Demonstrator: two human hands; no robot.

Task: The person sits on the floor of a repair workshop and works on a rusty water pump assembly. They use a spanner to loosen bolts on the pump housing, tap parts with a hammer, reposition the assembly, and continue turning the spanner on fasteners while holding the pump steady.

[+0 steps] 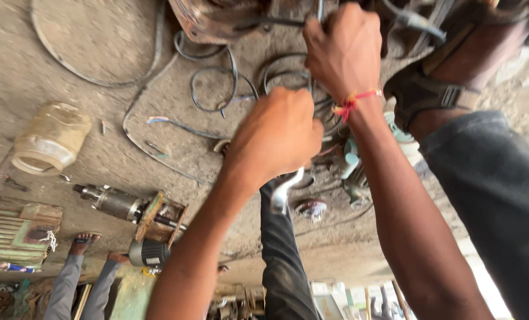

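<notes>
steel wrench with a bright, curved handle (283, 191) sits in my left hand (276, 136), fingers wrapped fully shut around it, handle end pointing down out of the fist. my right hand (341, 50), marked by a red and yellow thread at the wrist (353, 102), is higher up and closed on thin dark wires or rods (276, 22) beside the rusty round metal housing (214, 19); exactly how many strands the fingers pinch i cannot tell, the frame being blurred there. judged step: steadying the wiring with one hand while bringing the wrench toward a fitting near the housing. the next move would call for seating the wrench head squarely before applying force, and keeping the loose black cables (217, 83) away from the jaws. containers: one squat, dusty, translucent plastic jar (50, 139) lies on its side on the grey concrete ground (69, 71), well apart from both hands; its contents cannot be made out. a grey cylindrical motor with a shaft (113, 201) rests near a wooden block (161, 216). another person's sandalled feet (87, 239) show nearby.
</notes>
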